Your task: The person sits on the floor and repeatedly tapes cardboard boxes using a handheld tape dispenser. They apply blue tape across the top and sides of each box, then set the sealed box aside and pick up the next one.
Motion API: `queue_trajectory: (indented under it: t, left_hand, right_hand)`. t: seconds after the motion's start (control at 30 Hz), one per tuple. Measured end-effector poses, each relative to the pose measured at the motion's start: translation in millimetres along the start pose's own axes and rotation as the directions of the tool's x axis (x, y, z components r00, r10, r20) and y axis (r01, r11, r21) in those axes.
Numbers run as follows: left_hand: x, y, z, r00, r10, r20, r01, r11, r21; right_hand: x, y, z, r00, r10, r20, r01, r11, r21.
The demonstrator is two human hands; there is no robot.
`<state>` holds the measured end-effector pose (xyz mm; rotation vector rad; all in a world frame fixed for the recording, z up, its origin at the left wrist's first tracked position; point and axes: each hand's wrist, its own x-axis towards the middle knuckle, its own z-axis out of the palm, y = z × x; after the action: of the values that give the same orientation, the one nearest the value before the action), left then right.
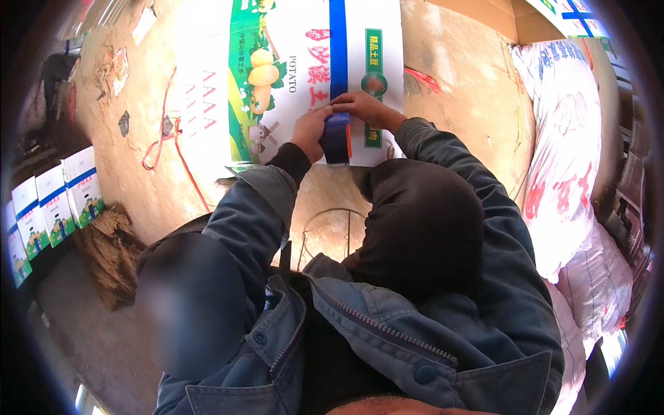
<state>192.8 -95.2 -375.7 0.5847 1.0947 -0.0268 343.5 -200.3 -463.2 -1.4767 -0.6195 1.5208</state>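
Note:
A white and green cardboard carton (pixel 282 111), printed with potatoes and bearing writing, lies in front of my knees. A strip of blue adhesive tape (pixel 339 46) runs along its top face towards me. At the near end of that strip, a roll of blue tape (pixel 336 141) with an orange edge is against the carton. My left hand (pixel 309 132) grips the roll from its left side. My right hand (pixel 365 108) reaches in from the right, its fingertips on the tape and meeting my left fingers. Whether they pinch the tape is hidden.
Red cord (pixel 179 150) lies loose on the floor at left. Several taped cartons (pixel 83 184) stand in a row at far left, beside a brown fibrous heap (pixel 111 254). Full white woven sacks (pixel 563 155) line the right side. An open brown carton (pixel 480 18) is at top right.

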Motion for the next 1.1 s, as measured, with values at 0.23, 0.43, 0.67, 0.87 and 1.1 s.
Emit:
queue_trajectory:
  t: [0.23, 0.43, 0.67, 0.87, 1.1]
  left_hand:
    - [18.3, 37.9, 19.6, 0.99, -0.012, 0.137, -0.005, 0.992, 0.124]
    - [32.4, 60.1, 24.9, 0.984, -0.175, -0.022, 0.177, 0.977, 0.118]
    - [52.5, 66.4, 33.2, 0.968, -0.213, -0.133, 0.236, 0.952, 0.195]
    - [63.5, 62.8, 8.6, 0.944, -0.263, 0.199, 0.252, 0.965, 0.078]
    - [85.2, 65.2, 2.7, 0.929, -0.329, 0.169, 0.315, 0.943, 0.105]
  right_hand:
    - [10.6, 34.7, 4.8, 0.995, -0.045, -0.09, 0.086, 0.839, 0.536]
    - [2.4, 21.6, 12.0, 0.984, 0.068, -0.164, 0.038, 0.821, 0.57]
    - [11.7, 25.9, 13.3, 0.931, 0.331, -0.154, -0.047, 0.525, 0.85]
    - [8.3, 62.8, 9.9, 0.987, -0.075, -0.144, 0.148, 0.78, 0.609]
    - [-16.0, 36.4, 8.6, 0.852, -0.523, 0.009, 0.514, 0.835, -0.196]
